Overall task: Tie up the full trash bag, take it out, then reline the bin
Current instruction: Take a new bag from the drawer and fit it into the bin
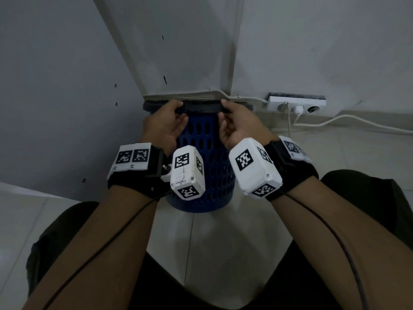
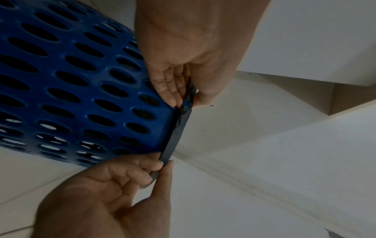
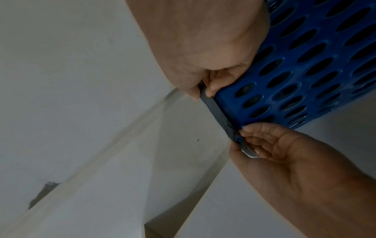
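Observation:
A blue perforated bin (image 1: 207,157) stands on the floor in a corner, partly under a white panel. The dark grey trash bag's edge (image 1: 201,109) is folded over its rim. My left hand (image 1: 180,111) pinches that edge on the left of the near rim, and my right hand (image 1: 223,111) pinches it on the right. In the left wrist view the left hand (image 2: 186,99) and right hand (image 2: 164,164) hold the grey band (image 2: 177,136) taut against the bin (image 2: 81,80). The right wrist view shows the right hand (image 3: 202,92) and left hand (image 3: 238,140) on the same band (image 3: 215,109). The bag's contents are hidden.
A white panel (image 1: 178,52) overhangs the bin's back. A grey wall (image 1: 55,86) closes the left side. A white power strip (image 1: 295,104) with a plug and a cable (image 1: 357,124) lies on the floor to the right. My knees flank the pale tiled floor (image 1: 212,242).

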Action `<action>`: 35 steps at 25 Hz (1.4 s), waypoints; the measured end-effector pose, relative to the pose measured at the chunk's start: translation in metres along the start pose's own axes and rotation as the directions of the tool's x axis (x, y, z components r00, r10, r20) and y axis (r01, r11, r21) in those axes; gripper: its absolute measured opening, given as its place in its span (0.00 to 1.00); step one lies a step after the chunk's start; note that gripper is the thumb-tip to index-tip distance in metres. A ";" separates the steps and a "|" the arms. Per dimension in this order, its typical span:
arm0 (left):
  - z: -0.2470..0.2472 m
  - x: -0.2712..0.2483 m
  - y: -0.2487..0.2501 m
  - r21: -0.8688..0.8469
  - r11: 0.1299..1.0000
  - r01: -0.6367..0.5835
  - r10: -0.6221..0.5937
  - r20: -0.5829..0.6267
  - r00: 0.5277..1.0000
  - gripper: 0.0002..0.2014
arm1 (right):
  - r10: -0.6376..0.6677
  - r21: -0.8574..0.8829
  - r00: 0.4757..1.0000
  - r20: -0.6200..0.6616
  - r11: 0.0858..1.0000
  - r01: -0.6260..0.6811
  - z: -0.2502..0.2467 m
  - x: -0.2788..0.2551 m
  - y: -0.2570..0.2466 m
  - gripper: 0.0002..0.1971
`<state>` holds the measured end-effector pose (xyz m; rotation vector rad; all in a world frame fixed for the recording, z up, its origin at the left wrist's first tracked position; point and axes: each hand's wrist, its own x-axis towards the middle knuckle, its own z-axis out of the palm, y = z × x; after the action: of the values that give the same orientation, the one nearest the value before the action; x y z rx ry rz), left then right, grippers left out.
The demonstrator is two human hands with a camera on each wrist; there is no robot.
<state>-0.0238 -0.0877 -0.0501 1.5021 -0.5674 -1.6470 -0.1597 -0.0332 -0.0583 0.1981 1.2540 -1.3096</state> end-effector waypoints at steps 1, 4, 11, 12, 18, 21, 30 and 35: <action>-0.001 0.001 0.003 0.023 1.000 -0.008 0.008 -0.021 1.000 0.05 | -0.005 0.003 1.000 0.005 1.000 0.005 0.005 0.000 0.000 0.11; -0.006 0.001 0.007 0.138 0.990 0.007 -0.004 -0.022 1.000 0.14 | -0.045 0.073 0.999 -0.004 0.996 0.045 0.013 0.003 0.004 0.08; -0.007 -0.006 -0.006 0.023 0.999 0.045 -0.046 0.055 0.997 0.14 | -0.143 -0.025 0.988 0.052 0.989 0.144 0.019 -0.001 0.021 0.16; -0.006 -0.004 -0.005 -0.022 0.999 0.044 -0.043 0.052 0.998 0.11 | -0.137 -0.069 0.988 0.074 0.987 0.142 0.018 -0.003 0.022 0.15; -0.002 -0.001 -0.002 -0.111 0.992 0.056 -0.051 0.046 0.998 0.08 | -0.075 0.024 0.996 -0.049 0.997 0.076 -0.016 -0.009 0.014 0.20; 0.000 0.001 -0.004 -0.115 0.992 0.050 -0.046 0.035 0.998 0.07 | -0.082 0.095 0.984 -0.161 0.991 0.098 -0.026 -0.004 0.017 0.16; -0.004 0.003 -0.007 -0.121 0.992 0.030 -0.028 0.018 0.999 0.07 | 0.010 0.114 0.989 -0.148 0.993 0.007 -0.026 0.012 0.000 0.11; -0.006 0.008 -0.005 -0.119 0.993 0.010 -0.011 -0.012 1.000 0.07 | -0.006 0.225 0.996 -0.091 0.974 0.027 -0.022 -0.003 0.001 0.10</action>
<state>-0.0193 -0.0902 -0.0593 1.4300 -0.4466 -1.6488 -0.1705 -0.0157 -0.0654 0.4131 1.1821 -1.4717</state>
